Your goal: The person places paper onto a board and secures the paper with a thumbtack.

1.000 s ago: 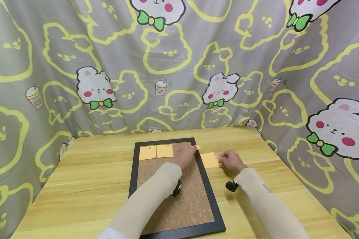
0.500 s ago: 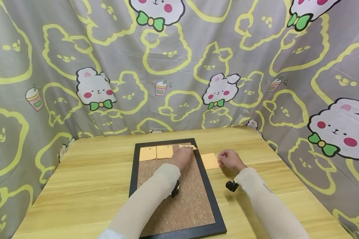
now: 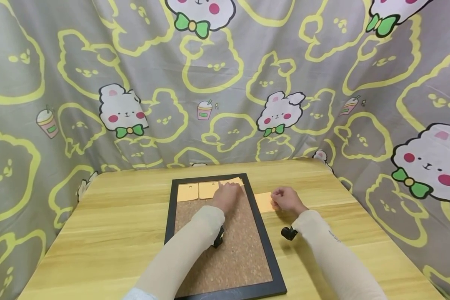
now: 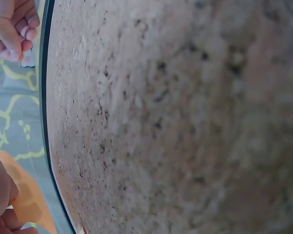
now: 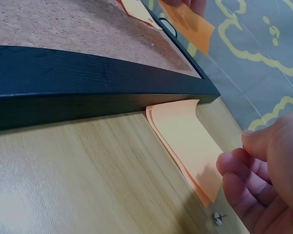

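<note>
My left hand (image 3: pixel 226 196) holds an orange sticky note (image 3: pixel 230 181) over the far right corner of the cork board (image 3: pixel 225 250). In the right wrist view, this note (image 5: pixel 193 24) is lifted and tilted, fingers at its edge. Two orange notes (image 3: pixel 188 192), each with a thumbtack near its top, lie side by side along the board's far edge. My right hand (image 3: pixel 288 200), thumb and fingertips drawn together, is just right of a small stack of orange notes (image 5: pixel 185 141). I cannot tell if something small is between its fingertips. A thumbtack (image 5: pixel 218 218) lies beside the stack.
A raised black frame (image 3: pixel 264 233) borders the board, and the note stack lies against its outer right side. Beneath is a wood-grain table (image 3: pixel 97 233). A patterned grey curtain (image 3: pixel 153 62) hangs behind and at both sides of it.
My left hand has moved left with its note, from across the frame's right edge onto the board's far right corner. My right hand has shifted slightly left beside the note stack.
</note>
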